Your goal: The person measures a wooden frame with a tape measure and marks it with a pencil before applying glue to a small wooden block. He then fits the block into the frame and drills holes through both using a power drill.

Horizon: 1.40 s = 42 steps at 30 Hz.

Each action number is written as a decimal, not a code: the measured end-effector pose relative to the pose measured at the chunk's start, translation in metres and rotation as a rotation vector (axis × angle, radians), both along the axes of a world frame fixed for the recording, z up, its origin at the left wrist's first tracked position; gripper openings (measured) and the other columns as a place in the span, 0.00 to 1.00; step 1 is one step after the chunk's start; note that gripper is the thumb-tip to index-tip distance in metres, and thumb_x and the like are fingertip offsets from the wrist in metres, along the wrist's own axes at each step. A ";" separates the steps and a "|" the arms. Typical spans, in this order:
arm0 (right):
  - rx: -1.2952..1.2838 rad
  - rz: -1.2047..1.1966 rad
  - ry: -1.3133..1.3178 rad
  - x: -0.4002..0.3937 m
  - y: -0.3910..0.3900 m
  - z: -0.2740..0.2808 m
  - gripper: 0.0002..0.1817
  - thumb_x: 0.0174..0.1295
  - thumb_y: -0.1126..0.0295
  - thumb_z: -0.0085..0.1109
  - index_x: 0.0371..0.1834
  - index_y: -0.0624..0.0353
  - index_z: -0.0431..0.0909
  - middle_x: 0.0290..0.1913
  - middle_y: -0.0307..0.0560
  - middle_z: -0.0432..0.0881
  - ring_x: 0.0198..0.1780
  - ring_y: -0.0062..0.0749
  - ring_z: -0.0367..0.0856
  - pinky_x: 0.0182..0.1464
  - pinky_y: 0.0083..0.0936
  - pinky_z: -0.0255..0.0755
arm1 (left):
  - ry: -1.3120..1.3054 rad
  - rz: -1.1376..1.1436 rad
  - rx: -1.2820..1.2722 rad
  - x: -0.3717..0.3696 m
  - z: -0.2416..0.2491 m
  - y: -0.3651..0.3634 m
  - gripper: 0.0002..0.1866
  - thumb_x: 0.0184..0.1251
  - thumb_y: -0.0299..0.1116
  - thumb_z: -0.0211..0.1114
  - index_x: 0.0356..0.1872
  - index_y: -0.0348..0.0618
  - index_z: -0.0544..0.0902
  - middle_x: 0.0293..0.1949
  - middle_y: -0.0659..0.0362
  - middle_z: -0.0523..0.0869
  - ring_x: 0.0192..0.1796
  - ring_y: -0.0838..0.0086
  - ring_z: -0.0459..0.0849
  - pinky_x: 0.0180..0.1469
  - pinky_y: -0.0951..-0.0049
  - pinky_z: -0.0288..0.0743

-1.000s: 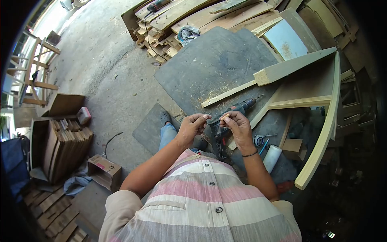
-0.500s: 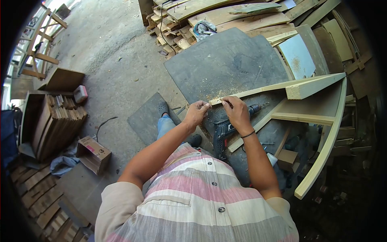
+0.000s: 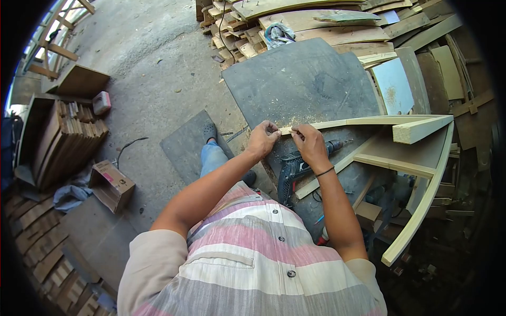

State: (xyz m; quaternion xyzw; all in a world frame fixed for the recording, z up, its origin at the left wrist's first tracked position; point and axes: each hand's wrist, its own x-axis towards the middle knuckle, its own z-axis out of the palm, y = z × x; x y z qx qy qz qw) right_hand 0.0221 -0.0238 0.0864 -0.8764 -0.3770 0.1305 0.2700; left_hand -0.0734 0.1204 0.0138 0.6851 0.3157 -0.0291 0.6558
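Observation:
At the near end of a pale wooden strip [image 3: 329, 125], my left hand [image 3: 262, 140] is closed, with thumb and fingertips on the wood. My right hand [image 3: 312, 146] is bent into a pinch over the same strip, a short way to the right. Whatever its fingertips may hold is too small to make out. The strip belongs to a curved wooden frame [image 3: 421, 213] with a thick block [image 3: 421, 129] at its far corner. Below my right hand lies a black and blue power drill [image 3: 289, 176], its bit pointing right.
A dark grey board [image 3: 295, 79] with sawdust lies beyond the strip. Stacked wooden pieces [image 3: 327, 34] fill the back, beside a light blue panel [image 3: 394, 87]. On the left are an open cardboard box [image 3: 113, 187] and bundled slats [image 3: 79, 131]. My foot [image 3: 210, 131] stands on another board.
The head view has shifted slightly. Both hands stay at the strip's end, with my left fingers moved a little along it and their curl changed. The drill lies in the same place.

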 end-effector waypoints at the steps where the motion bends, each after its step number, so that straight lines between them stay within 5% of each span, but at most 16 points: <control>1: -0.002 0.005 0.000 0.001 -0.001 -0.002 0.07 0.62 0.72 0.60 0.40 0.62 0.81 0.37 0.58 0.82 0.41 0.58 0.81 0.44 0.45 0.75 | 0.000 0.005 -0.002 0.000 0.000 0.000 0.13 0.64 0.38 0.69 0.44 0.41 0.82 0.30 0.59 0.84 0.33 0.77 0.78 0.39 0.73 0.72; 15: -0.174 0.196 -0.252 0.005 0.011 0.006 0.10 0.68 0.68 0.52 0.32 0.63 0.77 0.34 0.58 0.79 0.39 0.57 0.81 0.41 0.48 0.74 | -0.090 -0.023 -0.037 0.000 -0.009 0.003 0.13 0.65 0.37 0.69 0.44 0.39 0.82 0.29 0.61 0.84 0.32 0.79 0.79 0.39 0.74 0.74; 42: -0.324 0.273 -0.360 0.006 0.012 -0.002 0.08 0.67 0.68 0.54 0.32 0.59 0.76 0.33 0.54 0.80 0.38 0.50 0.83 0.41 0.42 0.76 | -0.099 -0.010 -0.062 0.002 -0.020 0.002 0.11 0.64 0.34 0.69 0.41 0.38 0.83 0.29 0.61 0.84 0.31 0.80 0.78 0.38 0.75 0.74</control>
